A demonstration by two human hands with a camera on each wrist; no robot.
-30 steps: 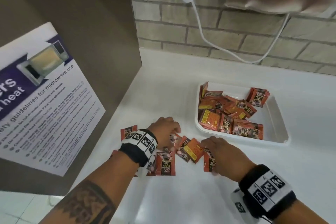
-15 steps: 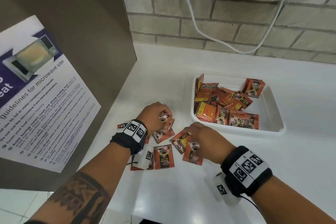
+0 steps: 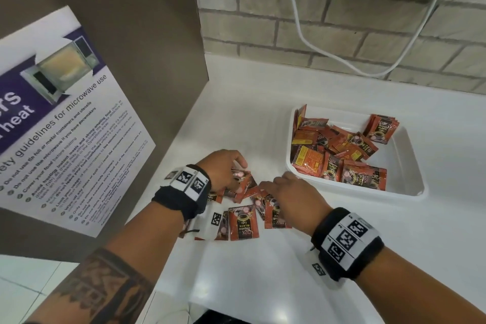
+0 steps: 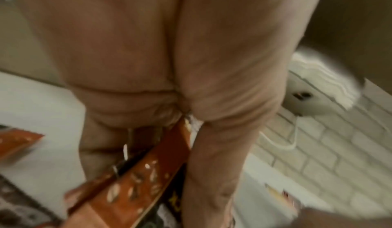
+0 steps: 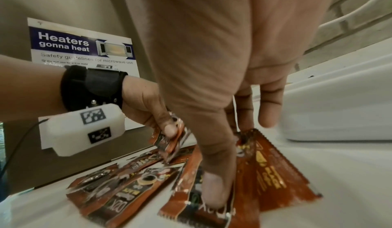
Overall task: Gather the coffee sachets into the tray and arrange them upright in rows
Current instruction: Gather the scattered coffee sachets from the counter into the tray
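Observation:
Several red-orange coffee sachets lie loose on the white counter, left of a white tray. More sachets lie jumbled in the tray, with a small stack leaning at its far side. My left hand pinches a few sachets between thumb and fingers, just above the pile. In the left wrist view a held sachet runs under my palm. My right hand rests on the pile near the tray's front left corner. Its thumb and fingers clamp a fan of sachets.
A brown cabinet side with a microwave safety poster walls off the left. A brick wall with a hanging white cable stands behind. The counter's front edge is near my forearms. Bare counter lies right of the tray.
Both hands have drawn closer together over the pile, pulling sachets in. The left hand has lifted a few sachets off the counter. The right hand has shifted left, nearer the tray's corner.

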